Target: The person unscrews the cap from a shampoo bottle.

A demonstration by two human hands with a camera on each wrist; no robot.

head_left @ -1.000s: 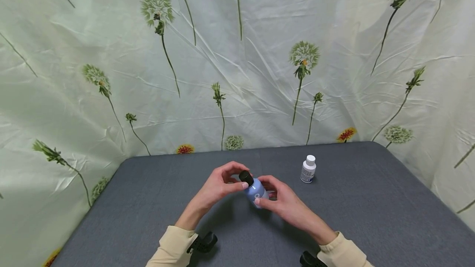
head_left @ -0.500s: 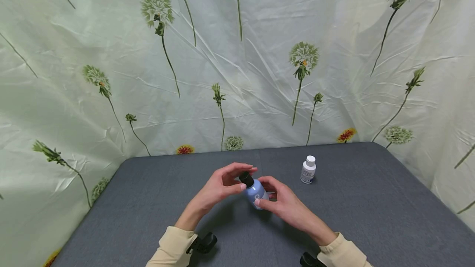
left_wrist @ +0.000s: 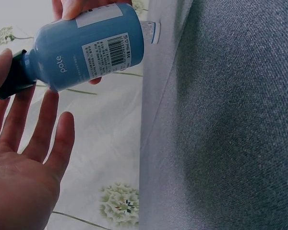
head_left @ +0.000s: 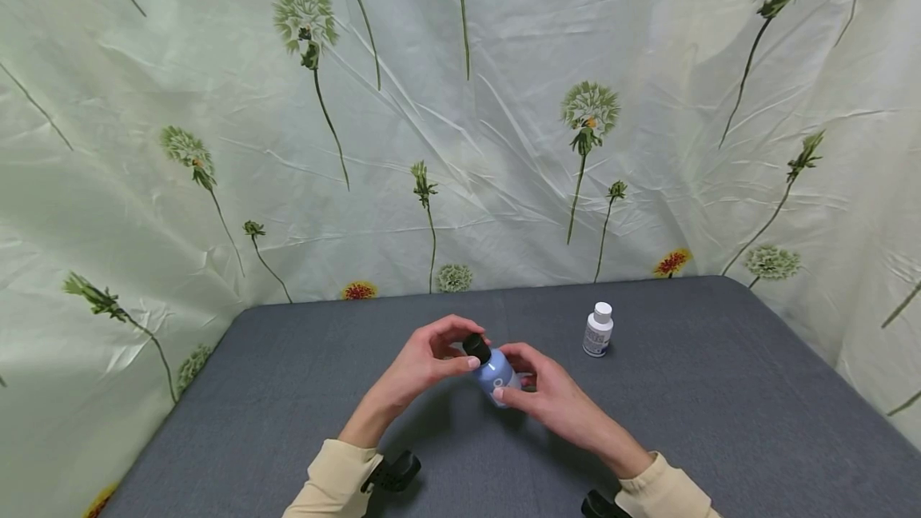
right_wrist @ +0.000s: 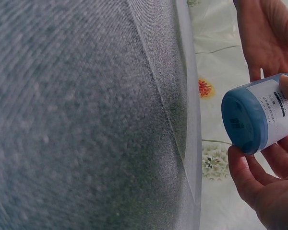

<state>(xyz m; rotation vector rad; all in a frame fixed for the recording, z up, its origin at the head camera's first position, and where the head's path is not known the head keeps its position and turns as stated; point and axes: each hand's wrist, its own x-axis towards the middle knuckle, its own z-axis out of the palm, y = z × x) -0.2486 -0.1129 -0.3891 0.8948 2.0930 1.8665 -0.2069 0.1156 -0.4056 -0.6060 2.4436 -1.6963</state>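
A blue bottle with a black cap is held tilted above the table, its cap end up and to the left. My right hand grips the bottle's body, thumb on the near side and fingers behind. At the other end, my left hand pinches the cap between thumb and fingers. The left wrist view shows a barcode label and printing on the blue bottle, with the cap seated on its neck. In the right wrist view the base of the bottle faces the camera.
A small white bottle with a white cap stands upright on the grey cloth-covered table, to the right of and behind the hands. Behind the table hangs a pale curtain printed with dandelions. Dark cameras sit on both wrists.
Half a second ago the left fingers were lifted and spread off the cap; now they are curled back around it. The right hand and blue bottle have hardly moved.
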